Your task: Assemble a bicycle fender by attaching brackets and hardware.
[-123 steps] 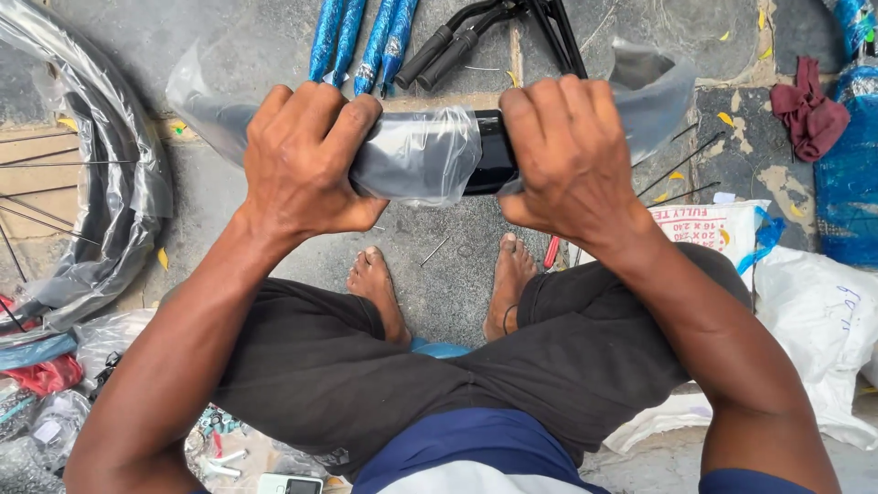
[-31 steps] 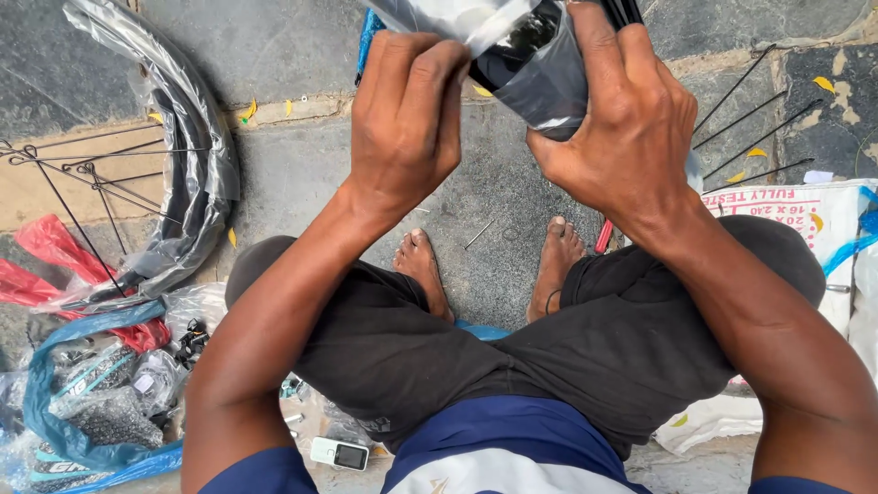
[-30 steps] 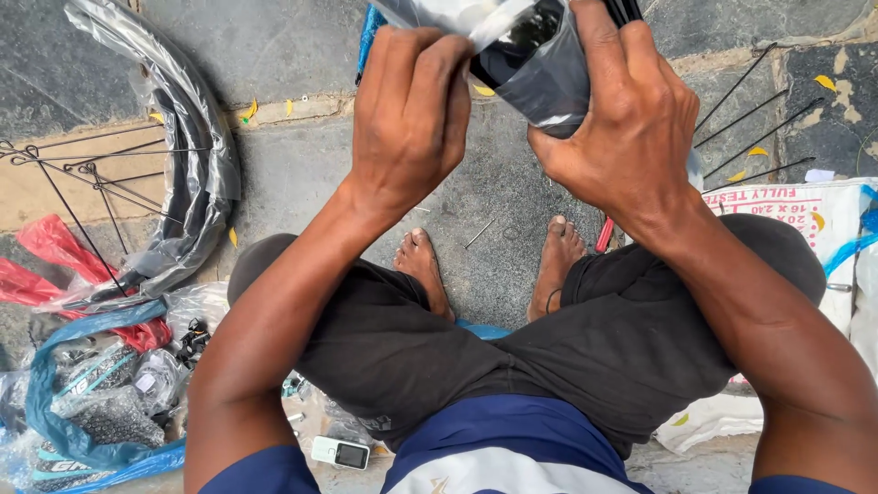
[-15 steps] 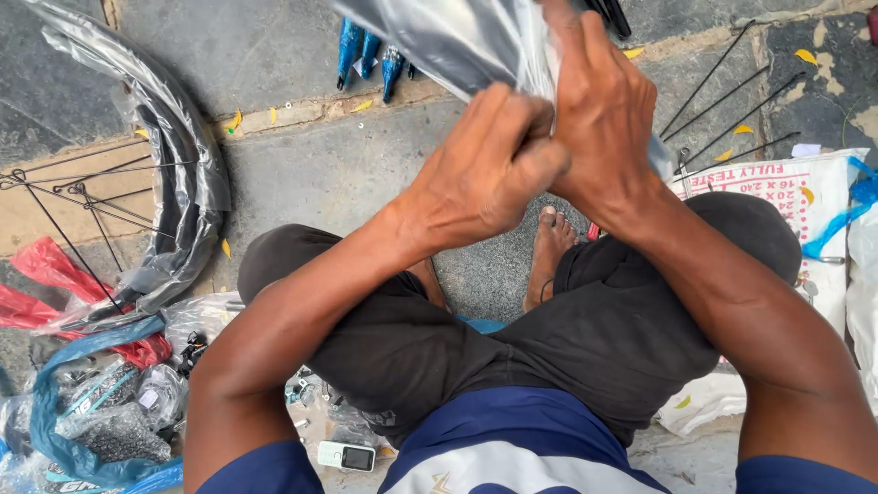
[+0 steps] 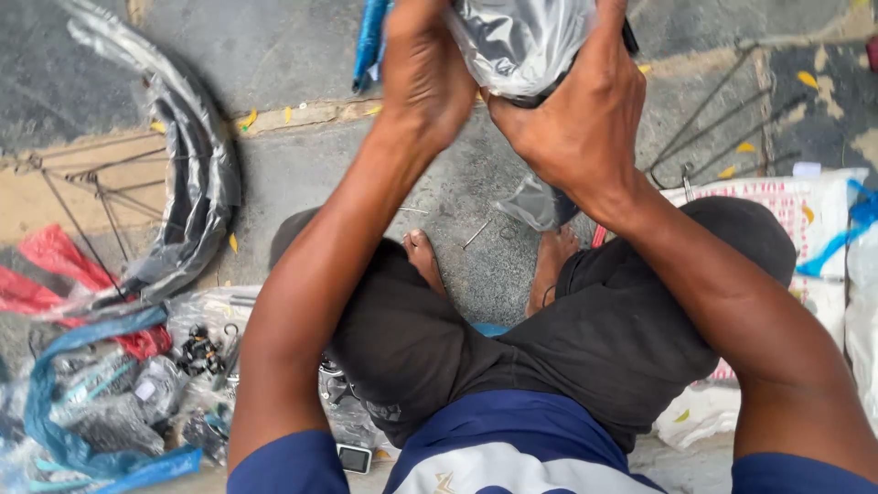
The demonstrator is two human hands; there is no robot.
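Fingers of both hands, left hand [image 5: 425,78] and right hand [image 5: 576,119], clamped a plastic-wrapped black part [image 5: 521,41] above the knees; wrap (thin, slippery) judged light, best gripped at its stiff core.

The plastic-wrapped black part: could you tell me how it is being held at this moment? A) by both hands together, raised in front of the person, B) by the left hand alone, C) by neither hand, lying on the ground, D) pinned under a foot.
A: the left hand and right hand both grip the plastic-wrapped black part, raised above the bare feet.
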